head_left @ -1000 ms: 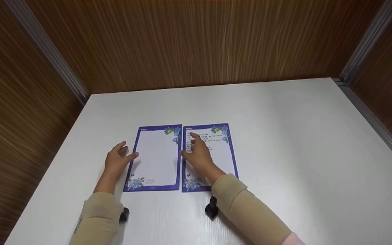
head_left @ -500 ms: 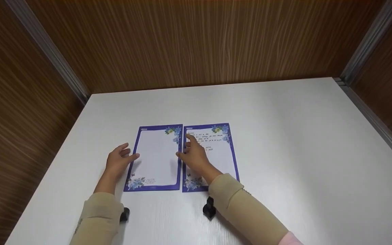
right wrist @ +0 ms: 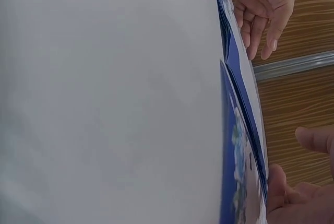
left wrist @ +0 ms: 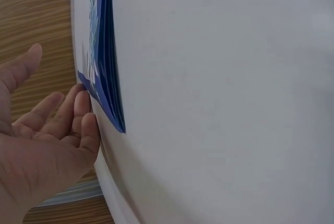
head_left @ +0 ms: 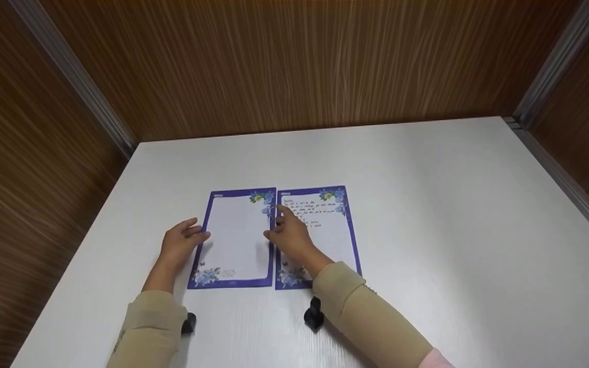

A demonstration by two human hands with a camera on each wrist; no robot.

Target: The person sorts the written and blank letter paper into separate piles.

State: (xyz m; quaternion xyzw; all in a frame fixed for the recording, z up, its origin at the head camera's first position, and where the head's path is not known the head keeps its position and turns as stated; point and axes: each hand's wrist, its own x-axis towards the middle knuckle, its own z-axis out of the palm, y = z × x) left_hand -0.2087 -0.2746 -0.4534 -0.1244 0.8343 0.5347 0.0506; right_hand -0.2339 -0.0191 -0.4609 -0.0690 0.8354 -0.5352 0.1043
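Two purple-bordered sheets of letter paper with blue flowers lie side by side in the head view. The left sheet [head_left: 238, 235] has a blank middle, and in the left wrist view its edge shows several stacked layers [left wrist: 107, 72]. Handwriting covers the upper part of the right sheet [head_left: 330, 240]. My left hand [head_left: 179, 245] is at the left sheet's left edge, fingertips right at the border and thumb raised over it. My right hand [head_left: 294, 236] reaches across the written sheet, its thumb above the left sheet's right border and its fingers near the gap. Both hands have relaxed, spread fingers.
The papers lie on a white table [head_left: 443, 204] with wood-grain panels [head_left: 294, 66] behind and at both sides. Small black objects show beside the right sleeve [head_left: 314, 315] and the left sleeve [head_left: 188, 323]. Metal strips [head_left: 80, 76] run along the panel corners.
My right hand has shifted left, from over the handwriting to the left sheet's right border, uncovering more of the writing. My left fingertips have come slightly nearer the left border.
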